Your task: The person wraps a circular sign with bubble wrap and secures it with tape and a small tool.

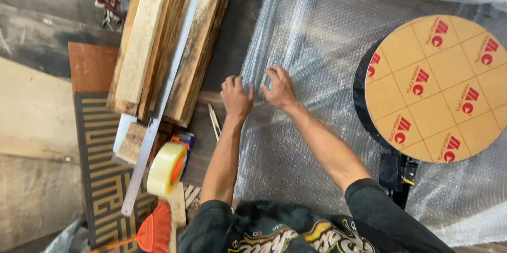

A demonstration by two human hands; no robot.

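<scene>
A sheet of clear bubble wrap lies spread over the floor. My left hand grips its left edge, fingers curled over the plastic. My right hand is right beside it, also pinching the wrap near the same edge. A round tabletop with a black rim and a tan paper covering printed with red marks lies on the wrap to the right, well away from both hands.
Stacked wooden planks lie to the left of the wrap with a long metal ruler against them. A roll of clear packing tape and an orange brush sit at lower left, on a patterned mat.
</scene>
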